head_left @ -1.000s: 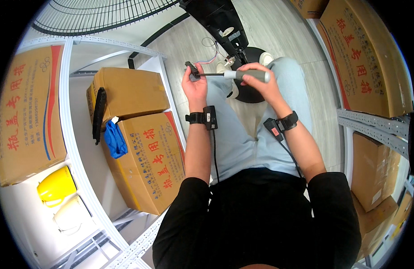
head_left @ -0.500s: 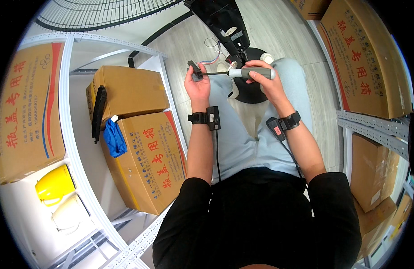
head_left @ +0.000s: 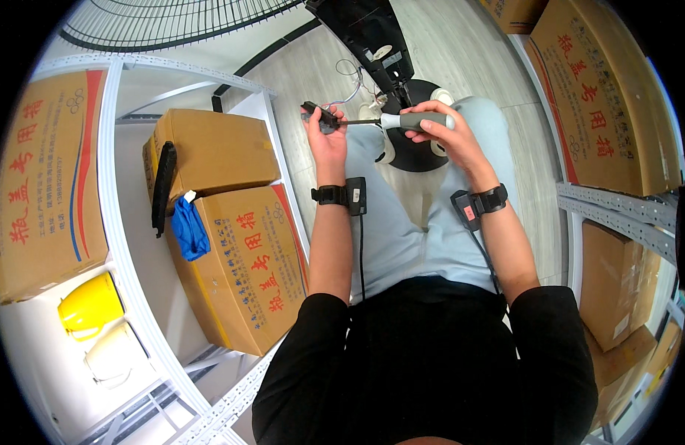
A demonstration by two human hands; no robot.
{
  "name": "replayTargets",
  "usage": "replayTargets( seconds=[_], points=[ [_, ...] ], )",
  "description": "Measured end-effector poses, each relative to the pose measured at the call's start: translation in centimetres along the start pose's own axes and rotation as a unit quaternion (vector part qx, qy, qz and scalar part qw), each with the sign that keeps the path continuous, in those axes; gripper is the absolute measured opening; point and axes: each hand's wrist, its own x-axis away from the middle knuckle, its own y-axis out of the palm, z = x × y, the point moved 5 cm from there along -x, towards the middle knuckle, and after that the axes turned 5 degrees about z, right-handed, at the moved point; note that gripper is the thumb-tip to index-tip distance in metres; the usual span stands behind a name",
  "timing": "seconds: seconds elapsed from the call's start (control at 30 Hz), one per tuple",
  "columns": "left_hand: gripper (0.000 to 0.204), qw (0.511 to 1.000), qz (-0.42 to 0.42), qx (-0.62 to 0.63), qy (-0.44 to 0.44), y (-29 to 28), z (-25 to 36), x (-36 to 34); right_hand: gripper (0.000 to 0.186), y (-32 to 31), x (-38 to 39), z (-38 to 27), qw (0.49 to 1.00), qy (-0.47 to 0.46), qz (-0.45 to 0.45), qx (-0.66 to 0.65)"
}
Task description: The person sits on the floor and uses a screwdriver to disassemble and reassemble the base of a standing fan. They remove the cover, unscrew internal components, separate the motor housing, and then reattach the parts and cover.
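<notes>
hold the part steady, keep the driver straight

a black column [head_left: 368, 33] is at the far side. nearer, the right hand [head_left: 452, 136] curls around the screwdriver [head_left: 424, 121]; the left hand [head_left: 328, 148] pinches a small black part [head_left: 324, 119] at its far end. whether the tip is seated, i cannot tell. best to brace firmly, align squarely and press evenly.

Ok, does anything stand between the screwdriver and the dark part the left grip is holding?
Nothing visible does: the screwdriver, in the right grip, points its bare shaft across at the dark part in the left grip. Whether the tip touches it is too small to tell.
</notes>
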Motion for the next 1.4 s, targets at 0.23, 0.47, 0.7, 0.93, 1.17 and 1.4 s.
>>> replayTargets(
  seconds=[0.23, 0.47, 0.7, 0.93, 1.17, 1.4],
  points=[
    [0.045, 1.0, 0.012, 0.007, 0.021, -0.2, 0.6, -0.3, 0.027, -0.4, 0.1, 2.3, 0.992, 0.032, -0.052, 0.108],
    [0.047, 0.999, 0.009, 0.015, 0.037, -0.2, 0.9, 0.0, 0.035, 1.1, 1.0, 1.6, 0.966, 0.071, -0.05, 0.245],
    [0.046, 0.998, 0.018, 0.011, 0.062, 0.0, 1.5, 0.4, 0.034, 1.4, 1.0, 2.2, 0.966, 0.094, -0.049, 0.237],
    [0.037, 0.998, 0.008, 0.048, 0.046, 0.4, 1.4, 0.5, 0.034, 1.1, 1.0, 2.1, 0.958, 0.085, -0.044, 0.269],
    [0.044, 0.999, 0.016, 0.016, 0.043, 0.1, 1.4, 0.4, 0.034, 1.2, 1.0, 2.0, 0.96, 0.091, -0.051, 0.258],
    [0.052, 0.996, 0.016, -0.016, 0.087, 0.5, 1.4, 0.4, 0.033, 1.6, 0.9, 1.9, 0.959, 0.072, -0.043, 0.272]
  ],
)
